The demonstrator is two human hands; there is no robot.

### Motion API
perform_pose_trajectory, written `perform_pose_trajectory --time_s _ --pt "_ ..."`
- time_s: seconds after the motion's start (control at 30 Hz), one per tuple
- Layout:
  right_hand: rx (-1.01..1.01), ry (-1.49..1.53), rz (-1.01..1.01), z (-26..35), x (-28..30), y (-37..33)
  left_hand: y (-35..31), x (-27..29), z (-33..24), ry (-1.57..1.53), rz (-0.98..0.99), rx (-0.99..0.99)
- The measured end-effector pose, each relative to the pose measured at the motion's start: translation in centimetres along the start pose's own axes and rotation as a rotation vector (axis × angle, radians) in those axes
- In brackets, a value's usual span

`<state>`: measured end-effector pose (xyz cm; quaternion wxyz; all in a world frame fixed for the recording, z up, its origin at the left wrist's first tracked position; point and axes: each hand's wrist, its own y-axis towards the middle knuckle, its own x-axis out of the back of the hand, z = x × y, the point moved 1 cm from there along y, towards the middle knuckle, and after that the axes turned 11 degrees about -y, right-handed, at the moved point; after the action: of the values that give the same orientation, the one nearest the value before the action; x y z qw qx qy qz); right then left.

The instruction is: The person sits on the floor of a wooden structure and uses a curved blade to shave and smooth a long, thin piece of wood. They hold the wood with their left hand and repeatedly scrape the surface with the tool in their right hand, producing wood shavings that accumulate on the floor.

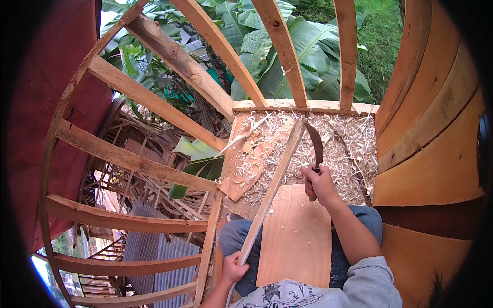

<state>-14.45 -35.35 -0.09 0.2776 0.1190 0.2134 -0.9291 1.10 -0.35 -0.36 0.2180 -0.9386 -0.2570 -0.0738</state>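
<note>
Wooden railing slats span the frame's left. At lower centre the left hand grips a long wooden strip, which slants up to upper centre over curly shavings; right of centre, the right hand clasps a curved-blade knife by its handle, blade upward near the strip's far end.

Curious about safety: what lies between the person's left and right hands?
In the head view, a flat board and a strip of blue jeans lie between the left hand and right hand.
</note>
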Motion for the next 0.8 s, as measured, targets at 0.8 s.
perform_pose_trajectory --time_s 0.8 --pt "0.124 -1.43 -0.34 -3.1 3.4 2.2 -0.1 0.4 0.5 0.115 -0.006 -0.137"
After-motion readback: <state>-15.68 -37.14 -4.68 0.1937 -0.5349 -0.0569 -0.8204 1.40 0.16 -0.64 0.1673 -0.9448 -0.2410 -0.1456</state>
